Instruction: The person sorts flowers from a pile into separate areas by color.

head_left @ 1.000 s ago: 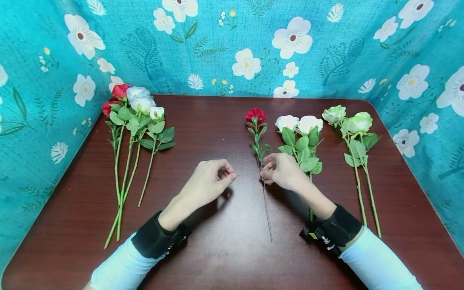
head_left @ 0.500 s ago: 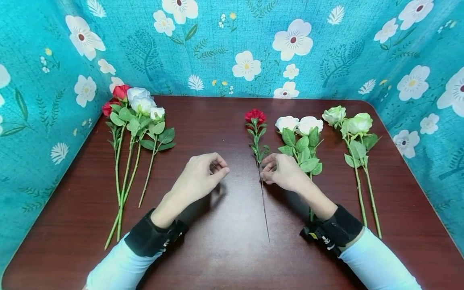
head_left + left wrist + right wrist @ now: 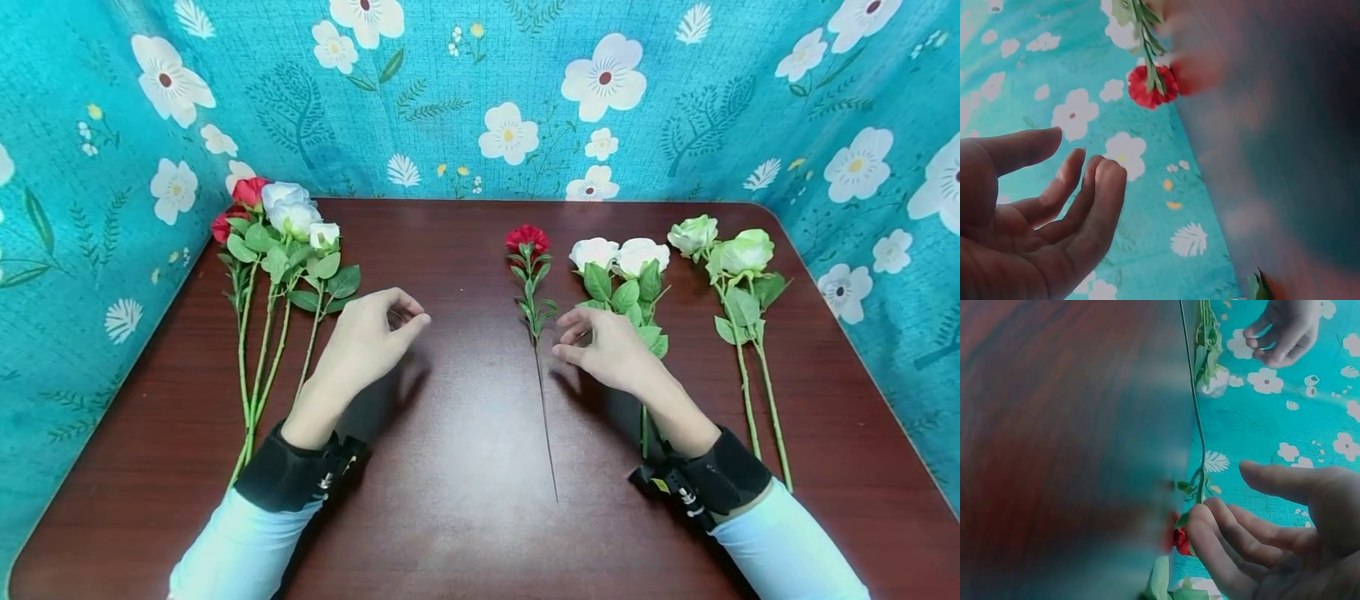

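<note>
The right hand (image 3: 609, 348) has just eased right, clear of the red carnation (image 3: 528, 271), its fingers parted around nothing; the left hand (image 3: 369, 335), loosely curled and empty, has withdrawn farther left. The carnation lies left of the white roses (image 3: 640, 257) (its laying-down looks finished).

free: table (image 3: 465, 467) between left fingers (image 3: 1109, 194) and red flower (image 3: 528, 240) | blocking rightward: white roses (image 3: 641, 257), then green roses (image 3: 742, 252)

Left grip (image 3: 1044, 234), loosely curved. Red flower (image 3: 1153, 87), green-stemmed. Turquoise floral cloth (image 3: 1029, 106). Counter (image 3: 1260, 156), blurred, reflective. Green leaf (image 3: 1260, 289), bottom edge.
</note>
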`<move>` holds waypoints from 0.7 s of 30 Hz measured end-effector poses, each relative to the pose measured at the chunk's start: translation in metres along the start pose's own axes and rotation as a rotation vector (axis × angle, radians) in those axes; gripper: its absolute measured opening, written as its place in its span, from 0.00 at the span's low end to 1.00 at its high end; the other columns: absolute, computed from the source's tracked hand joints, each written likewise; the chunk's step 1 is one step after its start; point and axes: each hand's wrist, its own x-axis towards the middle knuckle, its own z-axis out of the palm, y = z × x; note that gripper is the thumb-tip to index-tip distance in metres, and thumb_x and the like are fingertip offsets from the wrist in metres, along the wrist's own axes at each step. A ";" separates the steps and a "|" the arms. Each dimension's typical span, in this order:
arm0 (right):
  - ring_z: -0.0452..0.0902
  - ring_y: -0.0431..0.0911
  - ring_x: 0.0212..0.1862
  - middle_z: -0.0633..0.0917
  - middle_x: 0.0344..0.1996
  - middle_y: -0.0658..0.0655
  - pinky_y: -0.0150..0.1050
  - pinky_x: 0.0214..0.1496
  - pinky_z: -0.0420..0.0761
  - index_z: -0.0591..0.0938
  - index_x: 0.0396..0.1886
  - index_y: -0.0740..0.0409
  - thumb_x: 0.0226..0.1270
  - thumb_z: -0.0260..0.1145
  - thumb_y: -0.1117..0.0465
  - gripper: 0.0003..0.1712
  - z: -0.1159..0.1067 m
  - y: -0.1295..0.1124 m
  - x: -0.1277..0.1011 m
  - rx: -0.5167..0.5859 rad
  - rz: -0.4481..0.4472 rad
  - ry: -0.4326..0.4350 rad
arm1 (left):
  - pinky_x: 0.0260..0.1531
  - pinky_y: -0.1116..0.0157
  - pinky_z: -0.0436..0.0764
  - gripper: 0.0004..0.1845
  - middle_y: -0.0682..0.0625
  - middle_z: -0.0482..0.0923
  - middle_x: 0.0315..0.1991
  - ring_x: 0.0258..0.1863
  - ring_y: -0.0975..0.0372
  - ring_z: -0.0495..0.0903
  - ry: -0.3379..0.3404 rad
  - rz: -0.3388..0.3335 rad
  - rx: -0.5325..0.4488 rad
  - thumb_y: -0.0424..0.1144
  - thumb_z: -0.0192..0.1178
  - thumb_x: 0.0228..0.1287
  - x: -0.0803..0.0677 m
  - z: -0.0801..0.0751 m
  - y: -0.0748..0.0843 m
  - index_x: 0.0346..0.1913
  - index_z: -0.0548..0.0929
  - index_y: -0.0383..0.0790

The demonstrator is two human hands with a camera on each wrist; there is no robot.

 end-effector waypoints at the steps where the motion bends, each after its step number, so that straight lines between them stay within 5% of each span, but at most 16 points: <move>1: 0.84 0.51 0.44 0.88 0.39 0.55 0.45 0.42 0.78 0.82 0.55 0.66 0.68 0.72 0.60 0.20 -0.001 0.000 0.000 -0.001 -0.007 -0.002 | 0.40 0.55 0.79 0.08 0.47 0.85 0.37 0.36 0.56 0.82 0.002 -0.010 0.009 0.41 0.65 0.72 0.001 -0.001 -0.002 0.44 0.85 0.39; 11: 0.83 0.50 0.44 0.87 0.39 0.55 0.44 0.42 0.78 0.84 0.54 0.64 0.71 0.70 0.57 0.18 -0.017 -0.001 -0.001 0.010 -0.035 0.011 | 0.50 0.45 0.73 0.18 0.35 0.79 0.48 0.46 0.45 0.77 0.026 -0.107 0.105 0.42 0.62 0.74 0.012 -0.015 -0.026 0.55 0.81 0.30; 21: 0.82 0.47 0.43 0.86 0.40 0.53 0.44 0.43 0.78 0.84 0.54 0.62 0.74 0.68 0.55 0.18 -0.024 -0.004 -0.004 0.027 -0.050 -0.007 | 0.61 0.36 0.64 0.32 0.20 0.63 0.62 0.63 0.28 0.62 0.087 -0.234 0.177 0.42 0.55 0.78 0.018 -0.045 -0.059 0.69 0.65 0.17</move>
